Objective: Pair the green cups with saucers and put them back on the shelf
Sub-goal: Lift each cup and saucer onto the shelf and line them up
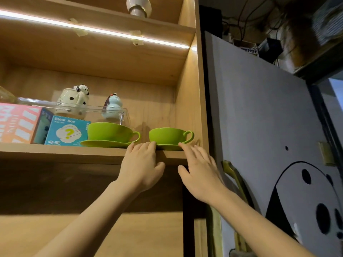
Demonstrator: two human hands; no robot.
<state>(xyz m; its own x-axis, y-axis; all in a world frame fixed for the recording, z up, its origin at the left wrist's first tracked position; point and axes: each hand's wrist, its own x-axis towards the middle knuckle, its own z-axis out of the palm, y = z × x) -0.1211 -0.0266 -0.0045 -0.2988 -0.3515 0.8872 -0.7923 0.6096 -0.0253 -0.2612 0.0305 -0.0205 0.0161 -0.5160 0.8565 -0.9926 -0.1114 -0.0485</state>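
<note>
Placement is at its last step: both green cups sit on saucers at the shelf's [74, 152] front edge, right cup [168, 135] and saucer [169, 147] touched by the spread left hand [142, 170] and right hand [199, 170], needing only a gentle push inward beside the left cup [109, 131].

A wooden shelf [74, 152] runs across the middle of the frame from the left edge to the cabinet's side wall right of centre. Directly on it, from left to right, lie a pink box [17, 123] at the left edge, a dark blue box [41, 127] just beside it, and a teal Blind Box carton [66, 130]. Next comes the left green saucer [105, 143] carrying a cup, then the right green saucer [169, 147] near the side wall, also carrying a cup. Behind them stands a clear acrylic riser [96, 110], its top holding two ceramic figures.
</note>
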